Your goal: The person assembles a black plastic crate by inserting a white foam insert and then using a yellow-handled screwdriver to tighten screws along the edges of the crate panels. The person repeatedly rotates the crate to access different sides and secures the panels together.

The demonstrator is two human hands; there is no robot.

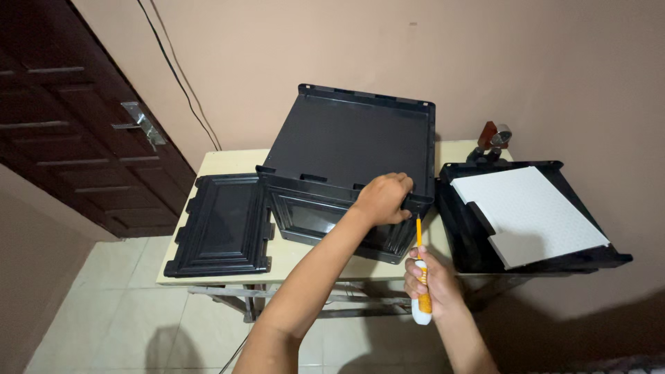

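We grip the lower right corner of the propped black panel, near the table's front edge, with our left hand, while our right hand clenches a screwdriver, tip up, just beyond that edge.

A small cream table stands by a pink wall. The left hand grips the front edge of a big black tray that leans up against the wall. The right hand holds a screwdriver with an orange and white handle, tip pointing up, close to the tray's corner. A flat black frame lies on the left. Another black tray on the right holds a white sheet. A dark brown door is on the left.
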